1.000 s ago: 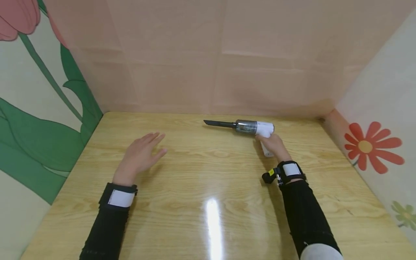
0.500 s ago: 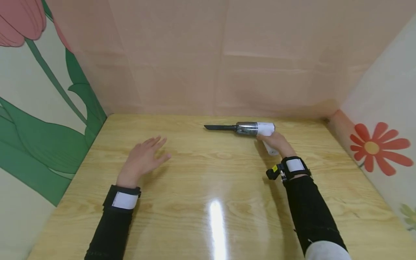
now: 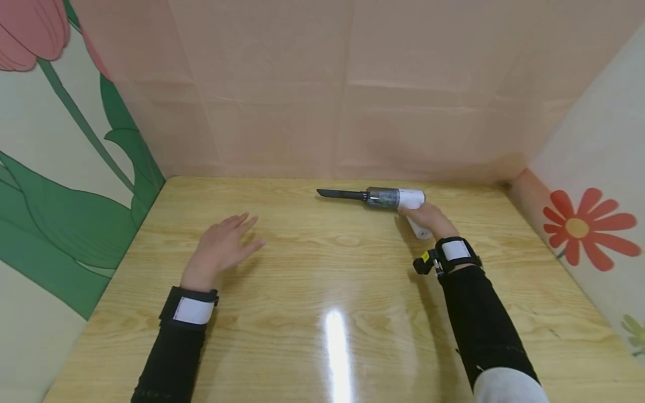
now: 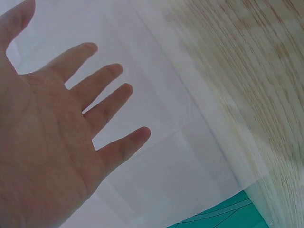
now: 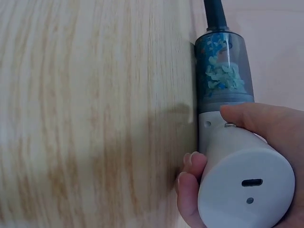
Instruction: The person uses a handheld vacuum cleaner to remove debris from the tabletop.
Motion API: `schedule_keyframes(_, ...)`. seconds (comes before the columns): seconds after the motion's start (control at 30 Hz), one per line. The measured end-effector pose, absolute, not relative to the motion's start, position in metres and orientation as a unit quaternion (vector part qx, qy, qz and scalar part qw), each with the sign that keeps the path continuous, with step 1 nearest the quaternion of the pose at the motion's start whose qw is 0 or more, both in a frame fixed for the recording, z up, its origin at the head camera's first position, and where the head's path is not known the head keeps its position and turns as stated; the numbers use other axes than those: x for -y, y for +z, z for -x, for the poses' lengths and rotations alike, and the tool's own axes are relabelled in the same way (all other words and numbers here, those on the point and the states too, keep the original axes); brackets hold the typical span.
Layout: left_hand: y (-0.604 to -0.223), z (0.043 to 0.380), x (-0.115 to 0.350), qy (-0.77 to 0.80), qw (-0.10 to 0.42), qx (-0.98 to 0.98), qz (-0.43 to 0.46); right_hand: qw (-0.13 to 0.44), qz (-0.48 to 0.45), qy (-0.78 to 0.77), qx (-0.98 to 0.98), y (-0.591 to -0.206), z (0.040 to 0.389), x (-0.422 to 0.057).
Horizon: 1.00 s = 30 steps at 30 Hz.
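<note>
A white handheld vacuum cleaner (image 3: 412,198) lies toward the back right of the table, its black crevice nozzle (image 3: 342,194) pointing left. My right hand (image 3: 429,219) grips its handle. In the right wrist view the thumb (image 5: 256,116) rests beside a small button, and fingertips curl round the handle (image 5: 247,190) from the other side. Blue-green bits (image 5: 224,76) show inside the clear dust cup. The handle's end has a charging port. My left hand (image 3: 220,250) hovers over the table at the left, fingers spread; its palm (image 4: 47,152) holds nothing.
The wood-grain table (image 3: 282,313) carries a bright light reflection near its front. A pinkish sheet (image 3: 262,89) rises along the back edge. Flower-printed walls stand at the left (image 3: 55,212) and right (image 3: 589,145). Black bands with a camera sit on the wrists.
The head view has shifted slightly, moving the scene a little rightward. The right hand keeps its grip on the vacuum, whose handle end has swung slightly right. The left hand stays spread.
</note>
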<state>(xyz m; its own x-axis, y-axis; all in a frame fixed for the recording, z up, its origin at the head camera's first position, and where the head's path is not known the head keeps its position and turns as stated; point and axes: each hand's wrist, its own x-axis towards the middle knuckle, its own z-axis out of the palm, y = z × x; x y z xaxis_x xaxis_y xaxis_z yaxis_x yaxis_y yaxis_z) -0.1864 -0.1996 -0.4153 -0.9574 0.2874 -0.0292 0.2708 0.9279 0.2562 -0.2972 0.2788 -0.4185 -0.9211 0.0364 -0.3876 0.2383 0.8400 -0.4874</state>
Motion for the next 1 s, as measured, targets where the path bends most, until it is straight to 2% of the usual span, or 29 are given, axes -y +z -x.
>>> schedule_keyframes(0.13, -0.415, 0.187, 0.201, 0.123, 0.031, -0.982, -0.141, 0.174, -0.064, -0.273, -0.944, -0.418, 0.300, -0.279)
schedule_keyframes(0.4, -0.416, 0.187, 0.201, 0.122, 0.030, -0.982, -0.139, 0.105, -0.060, -0.210, -0.970, -0.416, 0.300, -0.273)
schedule_keyframes(0.7, -0.418, 0.186, 0.200, 0.119, 0.030, -0.983, -0.136, -0.024, -0.030, -0.130, -0.991, -0.429, 0.285, -0.264)
schedule_keyframes(0.87, -0.417, 0.186, 0.200, 0.115, 0.035, -0.983, -0.135, -0.053, -0.033, -0.105, -0.993, -0.437, 0.282, -0.262)
schedule_keyframes(1.0, -0.416, 0.187, 0.201, 0.112, 0.034, -0.984, -0.137, -0.053, -0.035, -0.082, -0.995, -0.438, 0.282, -0.261)
